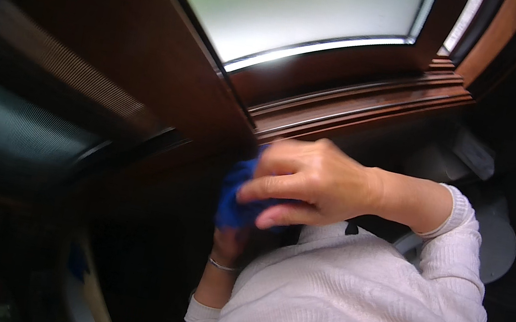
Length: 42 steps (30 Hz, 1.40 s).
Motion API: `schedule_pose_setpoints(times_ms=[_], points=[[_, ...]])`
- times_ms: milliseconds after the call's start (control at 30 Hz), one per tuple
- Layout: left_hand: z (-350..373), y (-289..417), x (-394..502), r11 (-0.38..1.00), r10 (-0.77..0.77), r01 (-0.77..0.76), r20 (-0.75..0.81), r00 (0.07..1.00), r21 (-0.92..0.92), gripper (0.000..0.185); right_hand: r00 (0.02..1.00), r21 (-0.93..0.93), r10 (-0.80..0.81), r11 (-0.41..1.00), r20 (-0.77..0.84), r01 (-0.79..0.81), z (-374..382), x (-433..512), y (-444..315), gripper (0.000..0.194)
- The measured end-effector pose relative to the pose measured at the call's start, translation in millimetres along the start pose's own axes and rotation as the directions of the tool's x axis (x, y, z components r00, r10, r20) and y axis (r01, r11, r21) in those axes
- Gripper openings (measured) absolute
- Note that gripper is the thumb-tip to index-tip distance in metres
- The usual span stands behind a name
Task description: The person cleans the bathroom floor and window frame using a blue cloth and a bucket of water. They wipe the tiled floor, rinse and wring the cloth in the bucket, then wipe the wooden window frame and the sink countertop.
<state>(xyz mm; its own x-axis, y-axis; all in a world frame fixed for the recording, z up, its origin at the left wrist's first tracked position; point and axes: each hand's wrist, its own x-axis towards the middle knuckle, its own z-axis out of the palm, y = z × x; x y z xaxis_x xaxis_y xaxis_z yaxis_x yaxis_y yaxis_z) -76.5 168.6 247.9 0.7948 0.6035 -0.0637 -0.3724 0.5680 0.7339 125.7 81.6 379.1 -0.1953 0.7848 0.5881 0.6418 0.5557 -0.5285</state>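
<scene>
A crumpled blue cloth (234, 203) is bunched between my two hands, in front of my body. My right hand (310, 182) reaches across from the right, its curled fingers and thumb over the cloth; the fingertips are blurred. Beneath the cloth, my left hand (228, 243) holds it from below. Its fingers are mostly hidden by the cloth and shadow, and a thin bracelet circles the wrist. Just beyond my right hand is the lower corner of a dark wooden window frame (264, 123).
A frosted glass pane (303, 10) fills the top, above a stepped wooden sill (349, 102). A brown wooden panel (170, 74) stands at left, with a glossy reflective surface (24, 122) beside it. A round whitish object (497, 247) is behind my right elbow. A pale-edged object (93, 287) lies lower left.
</scene>
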Motion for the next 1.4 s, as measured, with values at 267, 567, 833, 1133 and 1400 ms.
schedule_pose_setpoints(times_ms=[267, 567, 833, 1133, 1400], points=[[-45, 12, -8, 0.941, 0.137, -0.101, -0.089, 0.987, 0.323, 0.054, 0.829, -0.83, -0.176, 0.094, 0.53, 0.55, -4, 80, 18, 0.026], [-17, -1, -5, 0.867, 0.158, -0.165, 0.054, 0.986, 0.471, 0.052, 0.871, -0.922, -0.417, 0.164, 0.258, 0.352, -4, 50, 42, 0.014], [-5, -11, 6, 0.803, 0.271, -0.261, 0.062, 0.961, 0.536, 0.056, 0.901, -0.991, -0.433, 0.098, 0.041, 0.092, -54, -36, 58, 0.008], [15, -11, 16, 0.807, 0.178, -0.24, 0.165, 0.97, 0.54, 0.055, 0.971, -0.996, -0.224, 0.051, -0.079, -0.07, -134, -126, 53, 0.01], [15, -25, 20, 0.842, 0.109, -0.132, 0.076, 0.991, 0.523, 0.056, 0.925, -0.944, -0.196, 0.127, -0.325, -0.305, -186, -179, 48, 0.004]])
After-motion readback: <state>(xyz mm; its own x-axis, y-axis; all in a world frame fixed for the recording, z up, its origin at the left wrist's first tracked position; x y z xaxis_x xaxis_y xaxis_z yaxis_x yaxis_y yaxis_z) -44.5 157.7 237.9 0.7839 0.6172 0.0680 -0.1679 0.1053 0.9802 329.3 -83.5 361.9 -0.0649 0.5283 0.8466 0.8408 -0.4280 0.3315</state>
